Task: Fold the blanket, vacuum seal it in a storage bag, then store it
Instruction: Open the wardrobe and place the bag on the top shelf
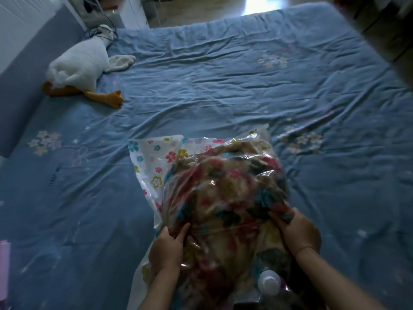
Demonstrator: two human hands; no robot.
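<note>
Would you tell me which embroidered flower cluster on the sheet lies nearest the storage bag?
The right cluster beside the storage bag; the others lie farther away.

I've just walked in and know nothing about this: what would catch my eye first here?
Probably the clear flower-printed storage bag in the near middle of the blue bed sheet, stuffed with a colourful patterned blanket. The left hand and right hand grip its near sides. Far left, a white plush goose with orange feet lies by the bed's edge.

Beyond and to both sides of the storage bag, open bedsheet is left. Far left of the bag, room is taken by a plush goose.
</note>
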